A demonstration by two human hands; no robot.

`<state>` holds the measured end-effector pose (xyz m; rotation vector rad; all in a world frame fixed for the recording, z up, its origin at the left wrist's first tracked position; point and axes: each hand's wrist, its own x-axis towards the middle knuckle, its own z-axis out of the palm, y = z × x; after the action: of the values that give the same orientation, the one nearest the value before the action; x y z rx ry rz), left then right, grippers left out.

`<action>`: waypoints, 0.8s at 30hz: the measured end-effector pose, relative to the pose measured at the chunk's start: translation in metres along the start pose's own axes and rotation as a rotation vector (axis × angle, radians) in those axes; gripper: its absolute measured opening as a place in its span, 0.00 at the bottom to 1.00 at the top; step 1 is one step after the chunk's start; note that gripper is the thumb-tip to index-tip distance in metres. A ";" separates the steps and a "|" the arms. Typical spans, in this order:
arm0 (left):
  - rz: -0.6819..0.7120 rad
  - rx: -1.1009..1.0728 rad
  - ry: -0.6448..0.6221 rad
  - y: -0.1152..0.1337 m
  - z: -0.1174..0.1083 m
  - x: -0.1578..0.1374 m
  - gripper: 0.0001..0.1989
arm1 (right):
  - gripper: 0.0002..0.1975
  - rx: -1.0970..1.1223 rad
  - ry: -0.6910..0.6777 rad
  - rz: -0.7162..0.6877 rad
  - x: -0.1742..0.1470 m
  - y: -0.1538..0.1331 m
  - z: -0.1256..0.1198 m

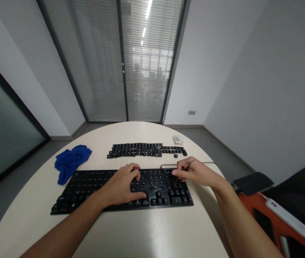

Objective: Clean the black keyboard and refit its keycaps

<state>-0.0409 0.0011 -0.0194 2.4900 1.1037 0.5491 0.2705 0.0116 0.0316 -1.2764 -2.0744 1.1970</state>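
Observation:
A black keyboard point(157, 188) lies on the table, many of its keys stripped of their caps; caps still sit along its near edge and lower right. My left hand point(124, 182) rests on its middle with thumb and fingers apart, holding nothing. Over the number pad at the right end, my right hand point(183, 171) pinches a thin metal tool point(189, 163) that looks like a wire keycap puller. Its fine wire ends point down at the keys; whether they grip a cap is too small to tell. Behind the keyboard, loose black keycaps point(136, 149) lie in rows.
A crumpled blue cloth point(71, 161) touches the keyboard's left end. A small clear plastic bag point(178, 139) lies at the far right of the round table point(130, 233). The keyboard's cable point(208, 162) runs right. An orange chair point(260, 206) holding a white power strip point(286, 216) stands at right.

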 end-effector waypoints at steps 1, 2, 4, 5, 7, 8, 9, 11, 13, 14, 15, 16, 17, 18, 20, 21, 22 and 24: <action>0.002 0.001 -0.001 0.000 0.000 0.000 0.21 | 0.20 0.000 -0.007 0.000 0.000 -0.001 0.001; 0.002 0.003 0.000 0.001 0.000 0.000 0.21 | 0.20 -0.005 -0.013 -0.003 0.000 -0.001 0.002; 0.001 0.006 -0.001 0.001 -0.001 0.000 0.21 | 0.19 -0.027 -0.019 -0.015 0.000 -0.003 0.003; -0.001 0.007 -0.001 0.002 -0.001 0.000 0.21 | 0.19 -0.036 -0.022 -0.019 0.000 -0.003 0.004; -0.005 0.007 -0.005 0.001 -0.001 -0.001 0.21 | 0.19 -0.043 -0.026 -0.023 0.000 -0.002 0.005; -0.005 0.009 -0.006 0.001 -0.001 -0.001 0.21 | 0.19 -0.044 -0.030 -0.023 0.000 -0.001 0.006; -0.004 0.011 -0.006 0.001 0.000 -0.001 0.21 | 0.19 -0.047 -0.036 -0.021 0.000 0.000 0.007; 0.001 0.016 -0.007 0.001 0.000 0.000 0.21 | 0.20 -0.065 -0.054 -0.016 0.000 0.001 0.010; 0.002 0.020 -0.006 0.001 0.000 0.000 0.21 | 0.21 -0.101 -0.080 -0.015 0.000 0.000 0.013; 0.001 0.021 -0.005 0.002 -0.001 0.000 0.21 | 0.21 -0.121 -0.089 -0.017 0.000 -0.001 0.015; -0.002 0.021 -0.006 0.002 -0.001 0.000 0.21 | 0.21 -0.139 -0.097 -0.021 0.000 -0.002 0.016; -0.006 0.020 -0.007 0.003 -0.001 0.000 0.21 | 0.21 -0.158 -0.104 -0.029 -0.001 -0.003 0.016; -0.008 0.018 -0.008 0.003 -0.001 0.000 0.21 | 0.21 -0.180 -0.107 -0.043 -0.001 -0.004 0.016; -0.009 0.015 -0.009 0.003 -0.001 0.000 0.21 | 0.20 -0.207 -0.103 -0.062 -0.001 -0.004 0.016; -0.008 0.010 -0.005 0.003 -0.001 0.000 0.21 | 0.18 -0.249 -0.085 -0.095 -0.001 -0.003 0.013; -0.006 0.007 0.000 0.003 -0.001 0.000 0.21 | 0.17 -0.253 -0.078 -0.099 -0.001 -0.002 0.010; -0.004 0.003 0.005 0.003 -0.001 0.000 0.21 | 0.16 -0.243 -0.073 -0.092 -0.001 0.000 0.008; 0.001 -0.001 0.011 0.002 0.000 0.000 0.21 | 0.15 -0.185 -0.095 -0.061 -0.001 0.003 0.002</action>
<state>-0.0399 0.0003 -0.0182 2.4897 1.1061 0.5641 0.2707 0.0106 0.0277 -1.2473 -2.3216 1.0793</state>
